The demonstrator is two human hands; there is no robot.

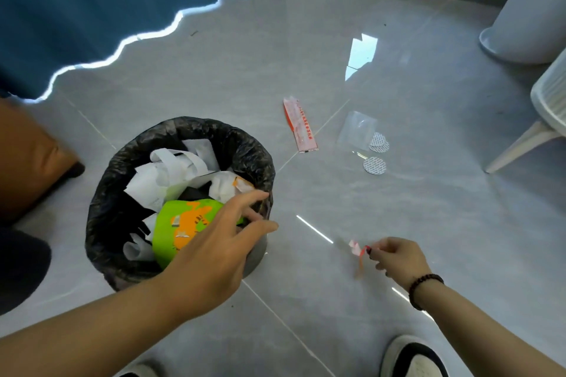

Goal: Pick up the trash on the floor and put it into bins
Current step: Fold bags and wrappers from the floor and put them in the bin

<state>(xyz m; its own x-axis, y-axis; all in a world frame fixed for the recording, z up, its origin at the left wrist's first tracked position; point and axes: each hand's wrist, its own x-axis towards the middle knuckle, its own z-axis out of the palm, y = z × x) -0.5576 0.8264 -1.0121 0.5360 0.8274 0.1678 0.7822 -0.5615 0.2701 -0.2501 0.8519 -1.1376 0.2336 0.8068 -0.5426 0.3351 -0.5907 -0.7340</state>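
A: Where does it stand?

B: The bin point(180, 202), lined with a black bag point(104, 214), sits at centre left of the frame, already heaped with white paper and a green and orange carton point(180, 229). The left hand point(214, 251) reaches over its near rim with fingers spread and relaxed, tips touching the carton; I judge it is pressing or letting go, not gripping.

A: And the other hand?

B: The right hand point(395, 260), lower right of centre, pinches a small red and white torn scrap point(358, 251) between thumb and fingertips. The scrap is blurred, and I cannot tell whether it has left the floor point(428, 223).

A: So the step is carrying that scrap to the bin?

B: That is my reading. To do it well, keep the pinch firm, since a light strip flutters free easily, and bring it over the open part of the bin, not the rim beside the carton. The heap is high, so the left hand could press the carton down to make room.

A: What remains?

B: Right of the bin, near mid-frame, a long red and white wrapper point(300, 125); just right of it a clear plastic bag point(356, 130) and two round foil seals point(374, 165), one touching the bag. Flat seals on glossy tile will likely need a fingernail under the edge.
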